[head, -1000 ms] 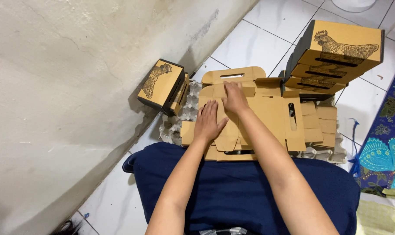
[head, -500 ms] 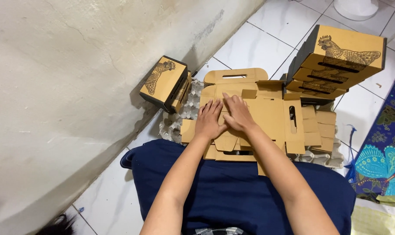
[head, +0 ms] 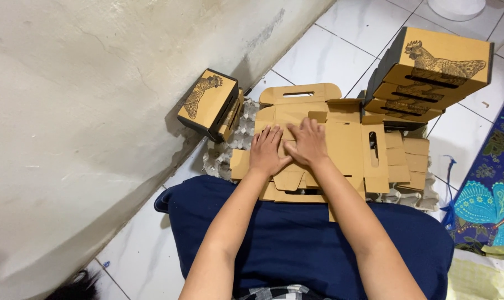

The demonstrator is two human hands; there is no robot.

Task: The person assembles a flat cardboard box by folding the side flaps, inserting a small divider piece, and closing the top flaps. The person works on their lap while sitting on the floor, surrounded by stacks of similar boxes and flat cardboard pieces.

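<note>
Both hands, left point(head: 267, 154) and right point(head: 307, 145), lay flat and open at frame centre, gripping nothing; they pressed the box blank point(head: 341, 139). Firm, even pressure along the crease would have folded it cleanly.

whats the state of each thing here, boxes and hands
flat brown cardboard box blank: unfolded, lying flat
left hand: palm down, pressing the blank
right hand: palm down, pressing the blank
brown hen-printed cardboard box by the wall: assembled, tilted
stack of hen-printed boxes: assembled, piled
grey egg tray: under the blank

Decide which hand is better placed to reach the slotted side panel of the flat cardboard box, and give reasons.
Right, probably. The right hand lies flat next to the slotted panel, while the left hand presses the flat cardboard box further away.
</note>
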